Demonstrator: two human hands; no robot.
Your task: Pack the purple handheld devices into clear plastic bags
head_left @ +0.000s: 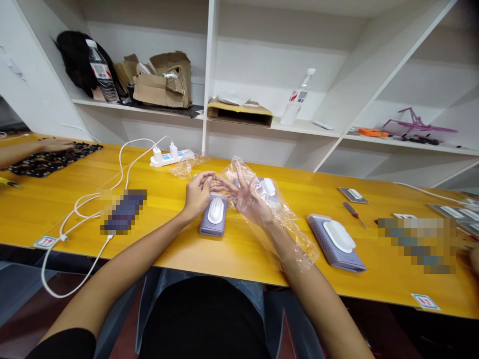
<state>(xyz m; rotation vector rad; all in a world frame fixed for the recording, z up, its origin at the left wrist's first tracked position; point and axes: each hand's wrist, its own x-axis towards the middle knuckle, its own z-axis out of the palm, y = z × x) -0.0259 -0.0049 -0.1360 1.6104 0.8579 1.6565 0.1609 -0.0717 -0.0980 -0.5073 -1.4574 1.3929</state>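
My right hand (251, 199) is inside a clear plastic bag (295, 234), its fingers spread; the film runs down over the wrist and forearm. Close by on the left, my left hand (198, 193) has its fingers curled towards the thumb, near the right fingertips. Whether film is pinched there I cannot make out. Just below the hands lies a small lilac device (212, 227) with a white oval piece (216, 210) on top. Behind the right hand and bag, a second lilac device with a white top (268, 187) is partly hidden.
Another lilac device (339, 244) lies to the right, near a screwdriver (354, 213). On the left are a phone (125, 212) on a white cable and a power strip (172, 156). Another person's hand (56, 144) rests at far left. Shelves hold bottles and cardboard boxes (162, 82).
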